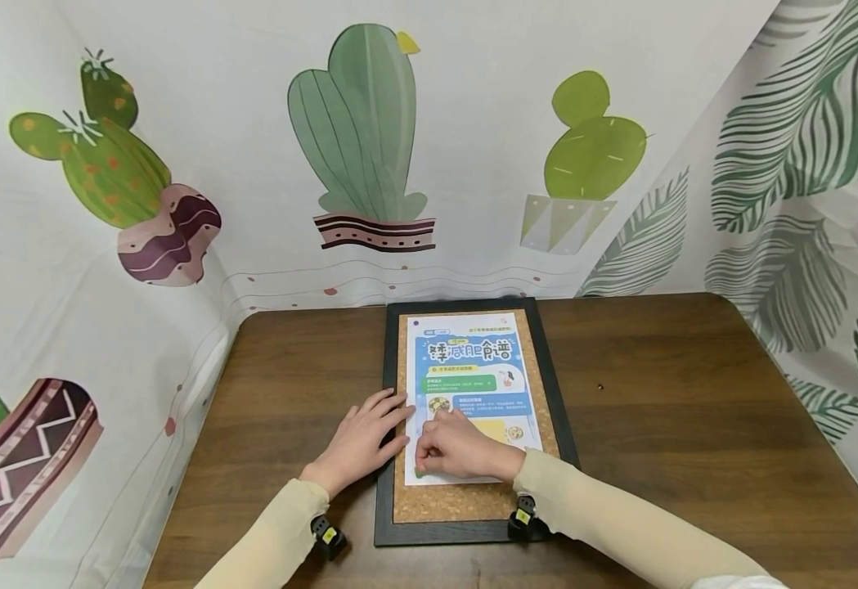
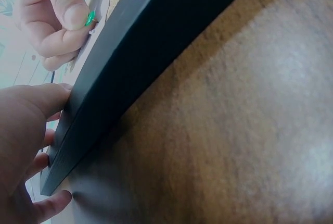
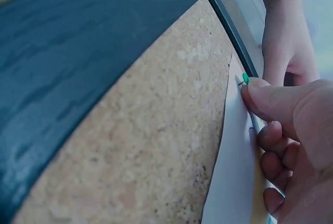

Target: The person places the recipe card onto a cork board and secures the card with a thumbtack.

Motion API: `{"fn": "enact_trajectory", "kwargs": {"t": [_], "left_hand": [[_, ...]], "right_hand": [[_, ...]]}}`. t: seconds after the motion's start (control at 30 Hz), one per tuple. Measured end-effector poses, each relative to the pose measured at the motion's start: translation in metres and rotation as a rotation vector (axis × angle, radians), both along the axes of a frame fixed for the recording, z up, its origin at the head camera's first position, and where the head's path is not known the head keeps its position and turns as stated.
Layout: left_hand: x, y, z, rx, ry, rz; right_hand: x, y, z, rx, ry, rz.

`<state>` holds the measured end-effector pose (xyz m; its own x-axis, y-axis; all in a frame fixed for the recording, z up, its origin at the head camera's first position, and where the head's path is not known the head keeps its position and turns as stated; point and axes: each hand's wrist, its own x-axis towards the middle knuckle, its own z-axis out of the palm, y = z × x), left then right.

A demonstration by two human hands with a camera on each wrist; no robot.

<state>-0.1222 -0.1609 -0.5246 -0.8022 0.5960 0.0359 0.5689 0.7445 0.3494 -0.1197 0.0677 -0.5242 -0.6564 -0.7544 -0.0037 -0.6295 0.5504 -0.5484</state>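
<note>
A printed poster [image 1: 465, 348] lies on a cork board [image 1: 458, 503] with a black frame [image 1: 555, 401]. My right hand [image 1: 458, 446] pinches a green push pin [image 3: 245, 78] between thumb and finger at the poster's lower left corner. In the right wrist view the pin's metal needle shows, tilted, over the white paper [image 3: 229, 156]. My left hand [image 1: 362, 438] rests with spread fingers on the frame's left side, fingertips reaching the poster's left edge. From the left wrist view, the left thumb [image 2: 44, 99] lies on the frame's top face.
A dark pin [image 1: 416, 323] sits at the poster's upper left corner. On the brown wooden table [image 1: 664, 442], right of the board, lies a tiny dark object [image 1: 600, 386]. A cloth [image 1: 473, 164] printed with cacti hangs behind the table.
</note>
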Motion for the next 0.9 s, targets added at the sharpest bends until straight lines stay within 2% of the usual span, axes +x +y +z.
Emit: {"fn": "enact_trajectory", "kwargs": {"t": [0.2,0.9], "left_hand": [[0.0001,-0.0006,-0.0008,0.006,0.002,0.0],[0.0001,-0.0001,-0.0012,0.0,0.004,-0.004]], "right_hand": [[-0.0001,0.0008,0.0008,0.01,0.052,0.01],[0.002,0.0015,-0.0015,0.026,0.126,0.021]]}}
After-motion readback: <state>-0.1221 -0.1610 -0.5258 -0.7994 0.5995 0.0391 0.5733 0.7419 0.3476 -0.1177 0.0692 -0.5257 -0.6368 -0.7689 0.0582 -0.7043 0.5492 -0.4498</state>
